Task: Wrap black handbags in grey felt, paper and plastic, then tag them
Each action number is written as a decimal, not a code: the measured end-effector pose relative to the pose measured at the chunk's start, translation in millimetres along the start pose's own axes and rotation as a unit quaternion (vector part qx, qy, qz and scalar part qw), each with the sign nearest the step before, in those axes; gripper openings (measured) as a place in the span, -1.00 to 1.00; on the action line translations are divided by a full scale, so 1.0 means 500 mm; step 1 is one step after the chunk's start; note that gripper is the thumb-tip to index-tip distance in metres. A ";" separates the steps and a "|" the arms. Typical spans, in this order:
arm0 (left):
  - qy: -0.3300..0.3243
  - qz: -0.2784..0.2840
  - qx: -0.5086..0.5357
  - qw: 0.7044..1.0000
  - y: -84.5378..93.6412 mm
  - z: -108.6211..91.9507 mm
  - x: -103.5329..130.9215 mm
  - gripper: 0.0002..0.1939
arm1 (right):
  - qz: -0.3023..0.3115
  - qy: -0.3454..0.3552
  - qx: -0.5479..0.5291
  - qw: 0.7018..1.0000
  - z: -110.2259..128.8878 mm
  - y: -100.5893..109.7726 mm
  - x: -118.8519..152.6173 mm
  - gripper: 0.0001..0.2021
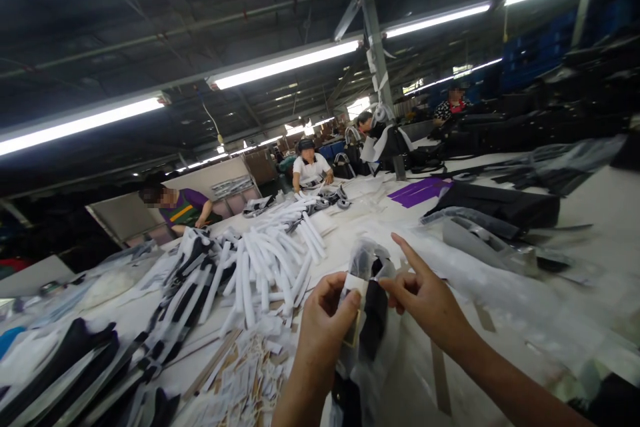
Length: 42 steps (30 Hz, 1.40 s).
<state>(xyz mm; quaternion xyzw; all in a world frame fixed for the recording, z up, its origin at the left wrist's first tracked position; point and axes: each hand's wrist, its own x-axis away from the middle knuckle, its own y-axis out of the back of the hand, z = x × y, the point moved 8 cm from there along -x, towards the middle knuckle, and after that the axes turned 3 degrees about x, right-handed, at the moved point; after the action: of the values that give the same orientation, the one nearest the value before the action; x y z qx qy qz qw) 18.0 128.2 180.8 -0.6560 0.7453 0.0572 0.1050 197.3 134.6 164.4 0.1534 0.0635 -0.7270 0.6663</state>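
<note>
Closely paired, the person's two hands meet over the counter (410,373), around a black piece (374,317) in clear plastic wrap (363,252). The left hand (320,323) has its grip clamped on a white tag (353,285), thumb on the near face and fingers curled behind, against the side of the black piece. At the other side is the right hand (430,297), its index finger stretched out past the wrap and its thumb and bent fingers at the edge of the black piece (whether that grip pinches anything, one cannot tell).

Just left of the left hand lies a heap of white rolls (250,273), and nearer the person a loose pile of stringed tags (255,373). Black straps (185,300) in plastic spread farther left. Beyond the right hand, purple sheets (420,192) lie beside black fabric (505,205). Across the counter sits a co-worker in a white shirt (310,170); another, with a purple sleeve (197,199), leans in at the left.
</note>
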 end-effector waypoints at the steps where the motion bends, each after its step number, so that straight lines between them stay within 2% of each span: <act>1: 0.002 -0.006 -0.001 1.000 0.004 0.002 -0.001 -0.64 | -0.014 -0.004 0.005 1.000 0.002 0.008 0.007 -0.12; 4: -0.002 -0.010 -0.012 1.000 0.005 0.004 -0.004 -0.63 | -0.004 -0.010 -0.012 1.000 0.017 0.009 0.028 -0.15; 8: -0.038 -0.026 -0.058 0.997 -0.006 -0.003 0.002 -0.61 | 0.075 -0.003 -0.094 0.993 0.047 -0.032 0.039 -0.08; 10: -0.061 -0.050 -0.100 0.992 -0.012 -0.010 0.010 -0.59 | 0.089 -0.013 -0.137 0.986 0.054 -0.048 0.035 -0.03; 14: -0.091 -0.086 -0.171 0.977 -0.018 -0.023 0.035 -0.49 | 0.058 -0.045 -0.181 0.981 0.052 -0.052 0.020 -0.01; 17: -0.094 -0.065 -0.175 0.978 -0.015 -0.014 0.058 -0.28 | 0.045 -0.063 -0.205 0.976 0.044 -0.056 0.010 -0.01; 18: -0.099 -0.066 -0.167 0.979 -0.007 -0.008 0.068 -0.27 | 0.041 -0.065 -0.209 0.975 0.041 -0.057 0.007 -0.02; 20: -0.112 -0.101 -0.145 0.978 0.023 0.009 0.093 -0.36 | 0.034 -0.065 -0.207 0.976 0.036 -0.062 0.001 -0.04; 22: -0.095 -0.144 -0.126 0.977 0.057 0.043 0.119 -0.46 | 0.036 -0.064 -0.193 0.979 0.032 -0.069 -0.005 -0.05; 24: -0.046 -0.142 -0.114 0.982 0.072 0.091 0.141 -0.49 | 0.049 -0.061 -0.150 0.986 0.030 -0.075 -0.012 -0.04; 27: -0.014 -0.098 -0.109 0.989 0.064 0.139 0.168 -0.48 | 0.042 -0.025 0.027 0.998 0.033 -0.061 -0.021 -0.10; 29: -0.026 -0.099 -0.109 0.989 0.060 0.149 0.180 -0.49 | 0.021 0.010 0.158 0.987 0.031 -0.040 -0.022 -0.16; 31: -0.034 -0.117 -0.103 0.987 0.058 0.155 0.182 -0.53 | 0.021 0.027 0.218 0.975 0.011 -0.025 -0.016 -0.23; 34: -0.037 -0.136 -0.083 0.986 0.053 0.163 0.173 -0.63 | 0.045 0.006 0.237 0.971 -0.054 -0.014 0.000 -0.34; 37: -0.033 -0.148 -0.045 0.987 0.045 0.172 0.164 -0.65 | 0.039 -0.016 0.251 0.967 -0.111 -0.009 0.024 -0.42; 40: -0.016 -0.142 -0.012 0.990 0.036 0.181 0.161 -0.62 | 0.013 -0.030 0.229 0.973 -0.134 -0.002 0.051 -0.49; 42: -0.017 -0.127 -0.011 0.992 0.033 0.180 0.163 -0.68 | 0.007 -0.045 0.222 0.974 -0.140 0.004 0.068 -0.53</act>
<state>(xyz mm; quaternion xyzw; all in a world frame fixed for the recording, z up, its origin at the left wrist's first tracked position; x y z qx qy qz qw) -0.5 72.0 73.7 -0.7452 0.6536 0.0626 0.1167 206.8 122.8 88.2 0.2648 -0.1306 -0.7246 0.6227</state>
